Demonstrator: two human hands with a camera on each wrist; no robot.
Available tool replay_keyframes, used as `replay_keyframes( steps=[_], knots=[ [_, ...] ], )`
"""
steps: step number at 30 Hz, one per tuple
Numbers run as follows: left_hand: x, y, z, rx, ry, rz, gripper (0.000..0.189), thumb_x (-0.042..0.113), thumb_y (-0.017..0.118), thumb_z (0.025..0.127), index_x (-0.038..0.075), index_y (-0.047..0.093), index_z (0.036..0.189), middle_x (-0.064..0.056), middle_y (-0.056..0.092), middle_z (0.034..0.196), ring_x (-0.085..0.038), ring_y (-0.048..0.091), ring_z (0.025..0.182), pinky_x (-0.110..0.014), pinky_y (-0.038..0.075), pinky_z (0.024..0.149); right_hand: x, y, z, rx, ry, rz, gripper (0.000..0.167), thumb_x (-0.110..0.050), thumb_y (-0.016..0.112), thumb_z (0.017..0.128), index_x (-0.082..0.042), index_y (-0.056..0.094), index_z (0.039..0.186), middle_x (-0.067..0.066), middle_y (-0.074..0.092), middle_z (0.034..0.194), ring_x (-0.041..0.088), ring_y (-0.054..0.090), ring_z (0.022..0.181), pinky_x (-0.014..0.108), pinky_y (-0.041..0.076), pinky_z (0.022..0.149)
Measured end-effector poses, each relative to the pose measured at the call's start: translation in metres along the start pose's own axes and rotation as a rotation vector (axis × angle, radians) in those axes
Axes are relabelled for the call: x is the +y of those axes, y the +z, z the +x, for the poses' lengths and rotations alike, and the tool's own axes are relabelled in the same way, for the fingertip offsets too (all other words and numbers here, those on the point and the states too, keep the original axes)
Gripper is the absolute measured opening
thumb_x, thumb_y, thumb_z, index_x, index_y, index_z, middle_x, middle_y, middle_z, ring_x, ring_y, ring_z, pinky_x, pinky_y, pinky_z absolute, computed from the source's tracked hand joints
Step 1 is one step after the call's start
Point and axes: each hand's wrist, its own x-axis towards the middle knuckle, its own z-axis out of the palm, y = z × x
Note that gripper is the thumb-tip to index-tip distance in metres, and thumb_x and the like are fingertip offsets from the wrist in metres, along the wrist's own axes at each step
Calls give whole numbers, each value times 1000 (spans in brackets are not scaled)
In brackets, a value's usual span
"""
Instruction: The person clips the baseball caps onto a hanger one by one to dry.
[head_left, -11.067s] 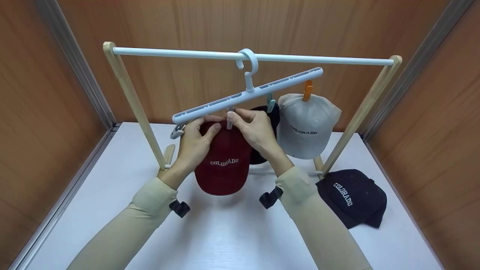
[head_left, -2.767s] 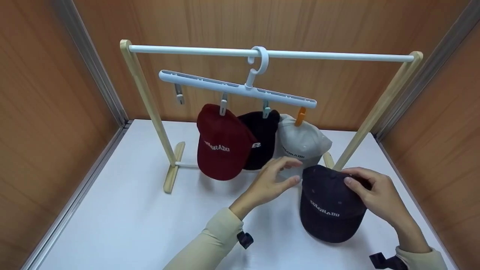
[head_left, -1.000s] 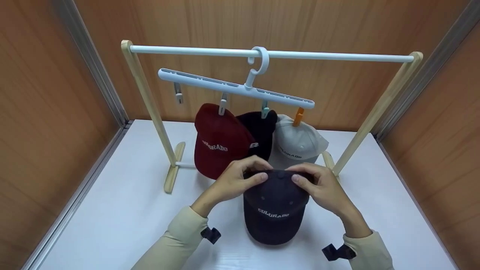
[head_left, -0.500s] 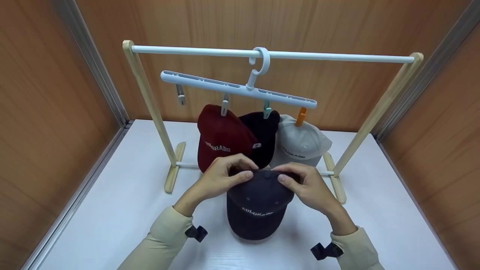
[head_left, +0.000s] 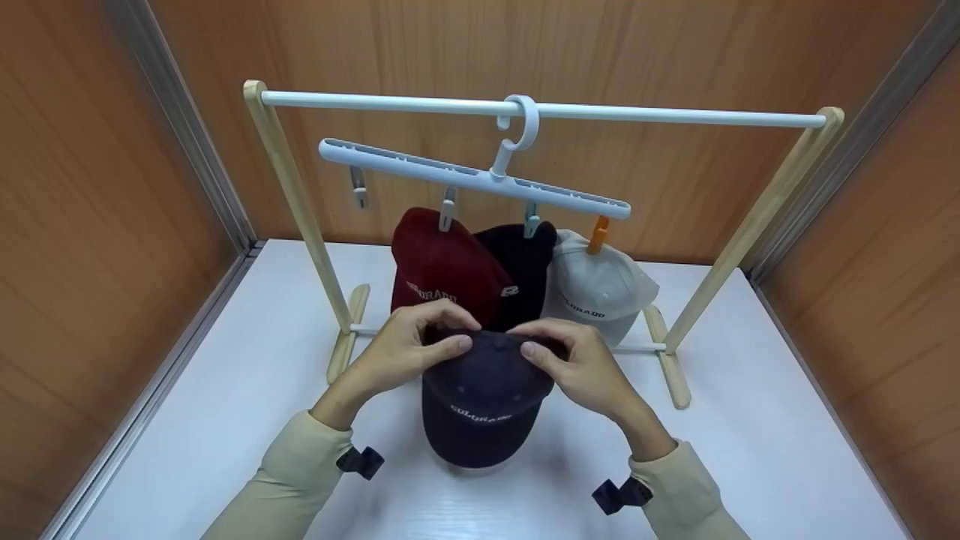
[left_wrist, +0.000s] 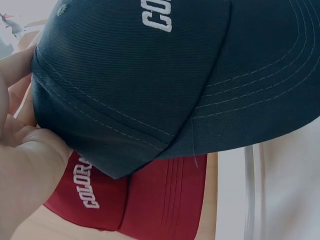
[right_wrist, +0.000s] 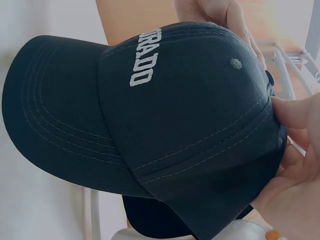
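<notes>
A dark navy baseball cap (head_left: 484, 394) with white COLORADO lettering hangs brim down between my hands, in front of the rack. My left hand (head_left: 405, 345) pinches the upper left of its crown, thumb in front and fingers behind. On the crown's upper right, my right hand (head_left: 581, 364) pinches it the same way. Behind the cap, a white hanger (head_left: 472, 178) tilts down to the right. From its clips hang a red cap (head_left: 442, 262), a black cap (head_left: 525, 262) and a light grey cap (head_left: 600, 289). The leftmost grey clip (head_left: 360, 196) holds nothing.
A white rail (head_left: 660, 115) on wooden legs (head_left: 296, 202) carries the hanger by its hook. An orange clip (head_left: 598, 235) grips the grey cap. Wood-grain panels (head_left: 420, 52) enclose the white table (head_left: 757, 435) at the back and sides.
The right hand lifted the navy cap from the table's right side, and the left hand joined it. Both hands have since carried it leftward, now in front of the red and black caps.
</notes>
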Motion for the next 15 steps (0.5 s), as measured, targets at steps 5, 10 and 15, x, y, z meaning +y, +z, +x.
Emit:
replay_keyframes(
  steps=[5, 10, 15],
  knots=[
    [0, -13, -5, 18, 2, 16, 18, 16, 76, 100, 16, 77, 118, 1, 75, 112, -19, 68, 103, -29, 54, 90, -4, 12, 9, 12, -2, -17, 21, -17, 69, 105, -22, 78, 123, -8, 76, 120, 14, 70, 115, 35, 55, 102],
    [-1, -25, -8, 35, -21, 14, 17, 16, 74, 102, 14, 76, 118, -1, 75, 115, -20, 67, 106, -28, 55, 90, -8, 21, 18, 21, -4, -14, 22, -15, 69, 105, -21, 78, 123, -7, 76, 121, 14, 69, 116, 37, 55, 103],
    [-1, -36, -11, 72, -44, 17, 15, 17, 74, 102, 15, 77, 116, 0, 75, 115, -20, 68, 108, -27, 55, 91, -11, 31, 27, 22, -19, 1, 22, -14, 69, 105, -20, 78, 123, -7, 76, 121, 13, 69, 116, 39, 54, 104]
  ],
)
